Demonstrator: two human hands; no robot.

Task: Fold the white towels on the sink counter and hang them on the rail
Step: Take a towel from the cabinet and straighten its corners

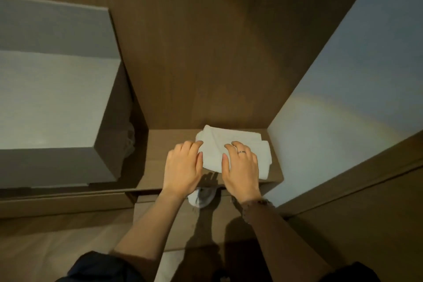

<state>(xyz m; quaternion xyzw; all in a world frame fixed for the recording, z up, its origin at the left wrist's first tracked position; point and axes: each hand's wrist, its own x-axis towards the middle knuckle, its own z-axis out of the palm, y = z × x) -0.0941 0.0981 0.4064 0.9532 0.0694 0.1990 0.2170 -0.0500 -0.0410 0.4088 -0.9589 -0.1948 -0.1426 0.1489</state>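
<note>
Down on the wooden ledge (160,144), toward its back right corner: a folded white towel (242,142), flat in several layers. Far edge close against the brown wooden wall panel (206,52), right edge near the pale wall (343,98), nearest corner almost at the ledge's front edge.

Just beside the towel's left edge, over bare ledge: the left hand (183,167), palm down, fingers close together and loosely bent, tips touching the towel's left end, thumb stretched forward along the cloth. Touching only, not wrapped round anything.

On top of the towel, near its front edge: the right hand (240,167), palm down, fingers bent at the knuckles with tips pressed into the cloth, thumb straight and close to the other thumb. Pressing, with no fold visibly pinched. On one finger a ring (242,152); at the wrist a dark band (256,204), bracelet or watch, cannot tell which.

Under the ledge's front edge, between the two wrists: something white and rounded (202,197), partly hidden, too unclear to name.

Off the ledge's left edge: a large grey block (57,98) with a paler top. In the dark gap behind it, some crumpled pale cloth (130,139). At the bottom left, a dark sleeve (98,268).
</note>
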